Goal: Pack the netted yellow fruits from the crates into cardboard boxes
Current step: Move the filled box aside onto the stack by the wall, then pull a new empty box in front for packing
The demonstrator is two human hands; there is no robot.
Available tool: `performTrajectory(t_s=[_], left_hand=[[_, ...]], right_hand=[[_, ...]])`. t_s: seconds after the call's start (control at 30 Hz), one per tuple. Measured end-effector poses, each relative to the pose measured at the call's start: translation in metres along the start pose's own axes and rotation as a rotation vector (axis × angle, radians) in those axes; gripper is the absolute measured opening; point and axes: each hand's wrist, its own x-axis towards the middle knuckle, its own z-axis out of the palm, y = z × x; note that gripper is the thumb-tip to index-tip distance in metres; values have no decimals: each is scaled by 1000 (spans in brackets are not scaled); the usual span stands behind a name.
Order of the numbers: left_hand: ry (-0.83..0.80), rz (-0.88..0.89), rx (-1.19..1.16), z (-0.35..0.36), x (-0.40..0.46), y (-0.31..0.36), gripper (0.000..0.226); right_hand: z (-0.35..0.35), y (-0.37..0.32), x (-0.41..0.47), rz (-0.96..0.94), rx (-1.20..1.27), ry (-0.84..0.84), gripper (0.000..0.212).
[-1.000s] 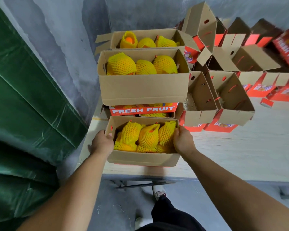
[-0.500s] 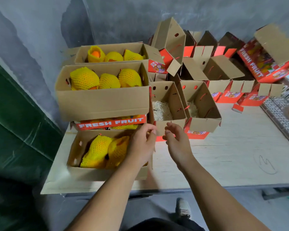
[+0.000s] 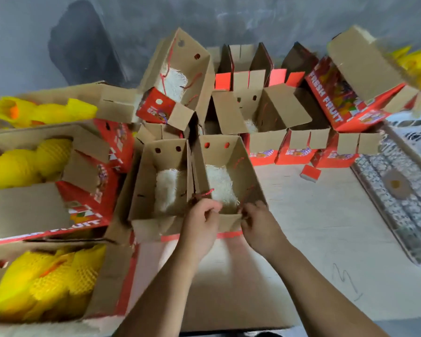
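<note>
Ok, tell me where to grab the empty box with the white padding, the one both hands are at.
Grip the open box by its near end wall, thumbs inside and the fingers outside, coming from the table's front edge, probably. That rim faces the left hand and right hand.

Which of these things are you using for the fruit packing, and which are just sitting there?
For the job:
- left hand and right hand, both gripping the near edge of the open box
- white padding inside it
- netted yellow fruits in the near left box
- spare open boxes

Just lying about:
- small red block on the table
- pencil scribble
</note>
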Motion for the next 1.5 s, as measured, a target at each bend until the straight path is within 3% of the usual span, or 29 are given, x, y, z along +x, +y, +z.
performTrajectory(t_s=[0.07,0.23,0.37,0.43,0.5,0.57,0.63,0.67,0.73,0.8,0.9,1.0,1.1,1.3,1.5], left_hand=[[-42,21,45,18,0,11,24],[5,178,286,41,3,29,25],[-71,243,334,61,1,34,26],[-125,271,347,73,-1,33,24],[-222,307,416,88,0,29,24],[-385,345,694,101,3,27,33],[-480,347,911,107,4,24,35],[-465,331,903,107,4,21,28],[-444,252,758,104,1,17,16],[-505,184,663,109,-9,17,23],[-447,208,624,133,-26,21,38],[-411,194,479,174,-23,34,28],[-401,250,445,238,-10,65,6],[-343,371,189,415,2,155,12],[-430,378,211,564,6,207,12]], right_hand=[[-28,28,-1,100,58,71,18],[-99,103,-35,244,106,248,45],[-110,150,-60,343,80,486,39],[-106,161,-66,491,112,395,52],[-101,164,-69,557,162,292,43],[-100,161,-67,551,182,255,18],[-103,160,-70,538,166,276,30],[-106,159,-73,537,140,287,34],[-111,157,-82,513,113,281,21],[-115,164,-90,485,102,267,27],[-129,179,-95,450,85,254,38],[-148,200,-86,414,113,181,27],[-182,224,-78,291,212,265,16],[-290,307,-73,123,263,454,17],[-387,423,-94,146,268,516,24]])
